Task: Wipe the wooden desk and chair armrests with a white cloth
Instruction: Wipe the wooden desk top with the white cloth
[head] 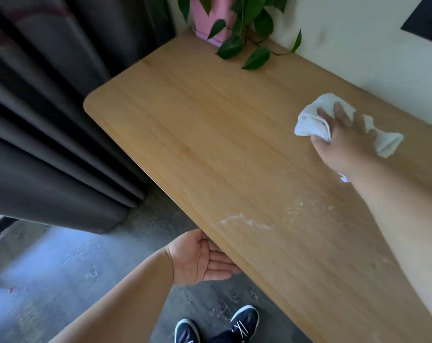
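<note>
The wooden desk (pixel 210 134) runs from the far left corner toward the near right. My right hand (pixel 343 142) presses a crumpled white cloth (pixel 311 120) flat on the desktop near the wall side. My left hand (pixel 205 258) is cupped palm up just below the desk's front edge, fingers apart and holding nothing. White crumbs or smears (pixel 244 220) lie on the wood close to that edge, above the left hand. No chair is in view.
A pink pot (pixel 210 18) with a trailing green plant (pixel 249 33) stands at the desk's far end against the white wall (pixel 358 53). Dark curtains (pixel 49 107) hang to the left. My dark shoes (pixel 244 320) stand on the grey floor.
</note>
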Tool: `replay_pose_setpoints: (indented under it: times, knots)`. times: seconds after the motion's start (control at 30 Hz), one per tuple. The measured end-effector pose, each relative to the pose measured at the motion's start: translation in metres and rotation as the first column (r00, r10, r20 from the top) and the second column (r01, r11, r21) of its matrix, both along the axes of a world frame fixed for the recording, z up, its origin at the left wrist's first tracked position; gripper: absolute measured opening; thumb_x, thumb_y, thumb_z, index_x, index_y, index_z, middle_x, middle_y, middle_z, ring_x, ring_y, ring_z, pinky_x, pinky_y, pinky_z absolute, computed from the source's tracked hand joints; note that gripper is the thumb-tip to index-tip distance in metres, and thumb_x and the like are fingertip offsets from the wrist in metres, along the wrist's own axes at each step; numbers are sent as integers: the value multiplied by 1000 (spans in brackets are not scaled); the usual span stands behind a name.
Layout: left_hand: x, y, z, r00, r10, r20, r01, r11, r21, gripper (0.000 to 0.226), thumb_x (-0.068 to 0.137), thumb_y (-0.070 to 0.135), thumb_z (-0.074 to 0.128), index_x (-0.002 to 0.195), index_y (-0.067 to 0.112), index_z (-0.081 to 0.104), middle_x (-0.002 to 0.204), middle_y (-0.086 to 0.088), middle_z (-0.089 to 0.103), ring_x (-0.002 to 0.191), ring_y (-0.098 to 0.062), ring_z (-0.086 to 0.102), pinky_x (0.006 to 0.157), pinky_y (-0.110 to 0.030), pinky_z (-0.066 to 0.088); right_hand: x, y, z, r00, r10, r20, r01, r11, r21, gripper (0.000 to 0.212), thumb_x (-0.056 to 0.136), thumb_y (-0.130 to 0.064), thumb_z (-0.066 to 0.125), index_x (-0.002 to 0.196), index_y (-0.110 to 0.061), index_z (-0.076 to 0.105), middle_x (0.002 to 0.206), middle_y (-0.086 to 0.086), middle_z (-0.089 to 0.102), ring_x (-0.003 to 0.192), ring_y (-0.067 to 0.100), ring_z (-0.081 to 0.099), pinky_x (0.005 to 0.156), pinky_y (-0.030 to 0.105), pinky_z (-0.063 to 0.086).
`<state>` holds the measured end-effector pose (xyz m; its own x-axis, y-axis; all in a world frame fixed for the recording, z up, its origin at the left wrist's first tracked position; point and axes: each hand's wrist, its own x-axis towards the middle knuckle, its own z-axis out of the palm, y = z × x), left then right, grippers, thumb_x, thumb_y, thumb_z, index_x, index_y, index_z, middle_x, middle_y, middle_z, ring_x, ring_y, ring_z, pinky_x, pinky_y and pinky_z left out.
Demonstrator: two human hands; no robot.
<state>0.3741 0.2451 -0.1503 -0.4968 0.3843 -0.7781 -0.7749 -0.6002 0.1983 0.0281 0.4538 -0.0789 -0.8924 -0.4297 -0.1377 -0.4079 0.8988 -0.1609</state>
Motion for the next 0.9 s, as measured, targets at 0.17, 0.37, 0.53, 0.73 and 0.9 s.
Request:
replay_pose_setpoints:
  times: [0.17, 0.37, 0.53, 0.73, 0.9]
  knots:
    - [-2, 0, 1, 1000, -7, -20, 8, 999, 39, 67, 88, 40, 48, 126, -12, 67, 127, -33, 68, 120, -42, 67, 88, -44, 61, 34, 1, -10, 997, 74, -9, -74, 996, -55, 59, 97, -43, 45, 153, -48, 30, 170, -7, 20, 155, 36, 15, 116, 68, 18]
    - [3, 3, 9, 999, 39, -8, -38, 995, 89, 64, 101, 35, 35, 130, -15, 62, 131, -37, 64, 122, -47, 64, 96, -48, 59, 154, -32, -10, 992, 122, 45, -103, 948, -301, 55, 87, -36, 43, 139, -35, 60, 163, -12, 38, 156, 23, 19, 121, 61, 11]
    - [2, 3, 15, 999, 44, -28, -43, 998, 37, 64, 101, 36, 33, 125, -15, 66, 125, -37, 67, 113, -48, 69, 87, -47, 62, 244, -78, -6, 939, 330, 97, -251, 851, -462, 53, 86, -35, 40, 129, -32, 70, 148, -13, 58, 152, 19, 32, 124, 53, 10]
    - [16, 3, 14, 975, 102, -198, -116, 991, -60, 39, 98, 36, 58, 115, 5, 75, 113, -19, 70, 103, -33, 71, 95, -47, 58, 301, -81, 4, 890, 204, 408, 155, 707, -690, 40, 82, -45, 44, 108, -34, 72, 113, -11, 65, 123, 3, 50, 93, 3, 35]
    - [24, 6, 22, 950, 143, -278, -171, 982, -79, 30, 89, 19, 55, 71, 16, 79, 72, -8, 72, 67, -24, 71, 65, -35, 58, 330, -76, 16, 832, 112, 543, 392, 574, -719, 24, 81, -41, 46, 62, -31, 58, 58, -16, 59, 55, 1, 54, 50, 11, 38]
